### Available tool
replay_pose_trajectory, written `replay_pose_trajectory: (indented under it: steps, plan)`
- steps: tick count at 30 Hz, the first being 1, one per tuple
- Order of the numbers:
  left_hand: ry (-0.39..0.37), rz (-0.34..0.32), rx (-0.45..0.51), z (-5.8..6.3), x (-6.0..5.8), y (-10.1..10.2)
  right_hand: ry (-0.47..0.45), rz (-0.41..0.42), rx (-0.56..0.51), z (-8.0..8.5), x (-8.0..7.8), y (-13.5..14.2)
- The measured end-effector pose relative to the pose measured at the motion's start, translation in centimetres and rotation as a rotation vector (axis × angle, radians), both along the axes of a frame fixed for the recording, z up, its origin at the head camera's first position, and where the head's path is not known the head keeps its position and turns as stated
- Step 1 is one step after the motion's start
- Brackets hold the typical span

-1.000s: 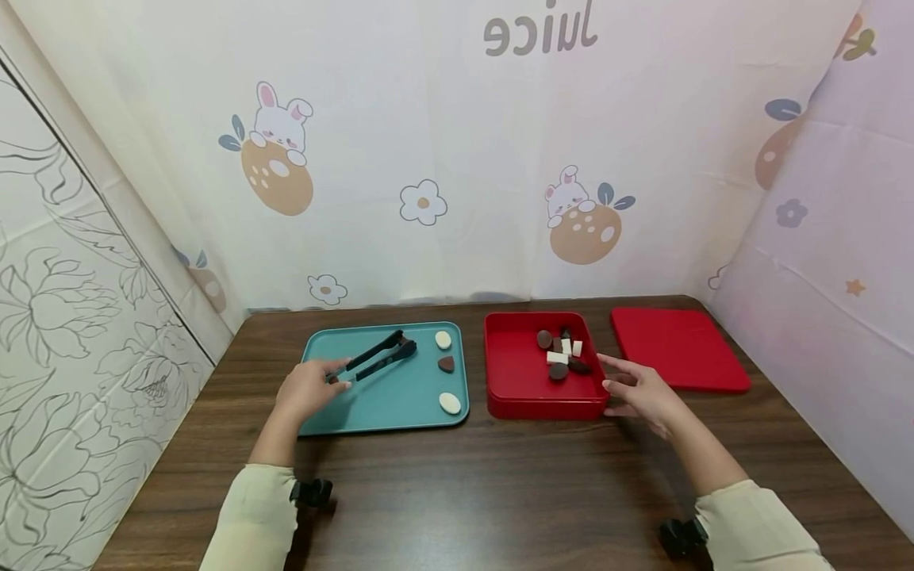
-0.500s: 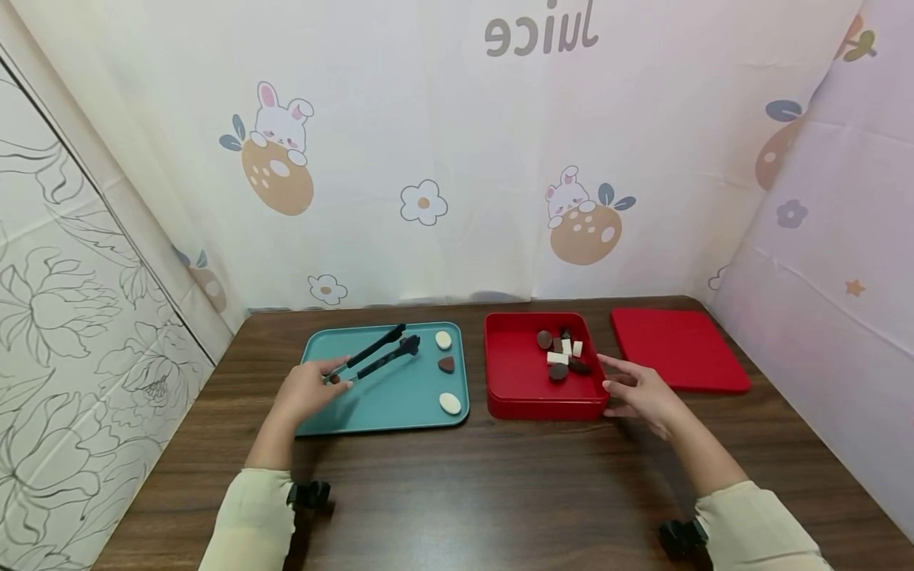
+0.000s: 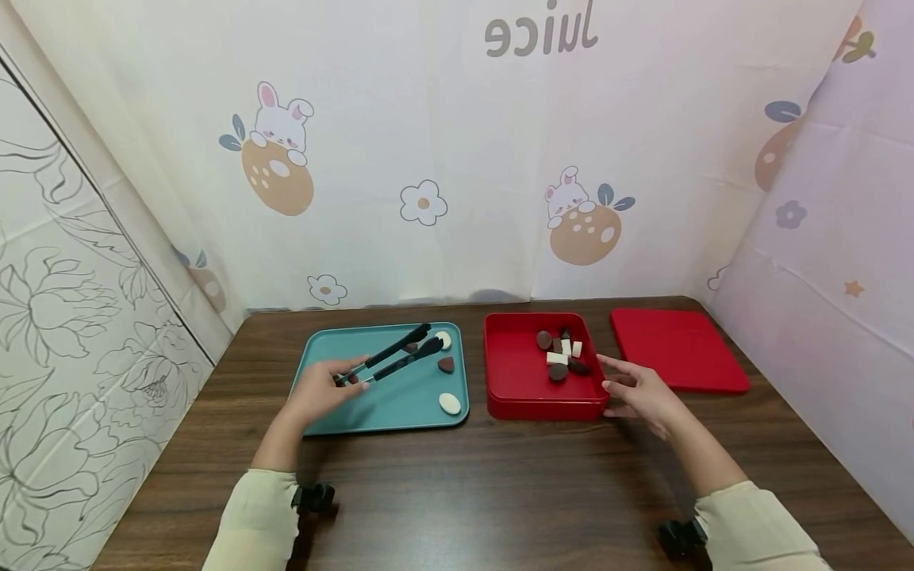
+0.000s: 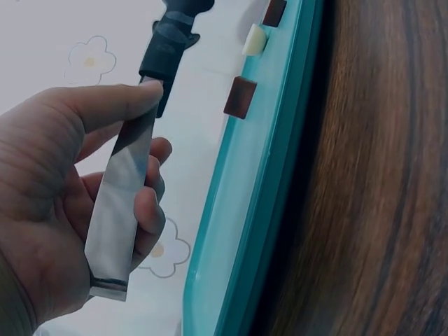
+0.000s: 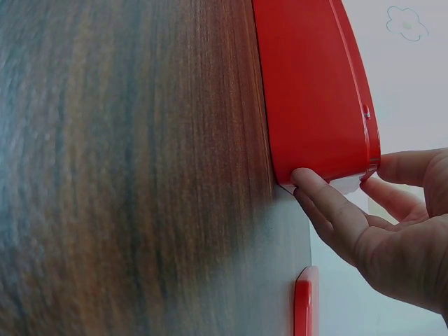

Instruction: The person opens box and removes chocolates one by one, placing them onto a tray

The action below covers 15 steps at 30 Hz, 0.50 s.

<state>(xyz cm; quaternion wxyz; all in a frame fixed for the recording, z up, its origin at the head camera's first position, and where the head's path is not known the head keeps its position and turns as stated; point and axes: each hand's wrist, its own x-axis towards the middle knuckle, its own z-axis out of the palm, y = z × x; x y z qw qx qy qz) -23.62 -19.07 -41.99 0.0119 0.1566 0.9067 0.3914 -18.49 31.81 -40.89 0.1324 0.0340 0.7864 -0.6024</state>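
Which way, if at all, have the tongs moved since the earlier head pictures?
Yes. In the head view, the tongs have moved right relative to the teal tray, toward the far white piece.

The left hand [image 3: 320, 392] had shifted right above the teal tray [image 3: 400, 406] with the black-tipped tongs [image 3: 393, 368], whose ends came to overlap the far white oval piece [image 3: 446, 338] in the head view and left a brown piece [image 3: 410, 348] showing more clearly between their arms.
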Motion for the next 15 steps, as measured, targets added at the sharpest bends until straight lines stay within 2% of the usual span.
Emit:
replay_pose_trajectory:
  steps: [15]
  plan:
    - [0.034,-0.103,0.021,0.7,0.3,2.4,0.007,0.003,-0.003,0.0,0.0,0.0]
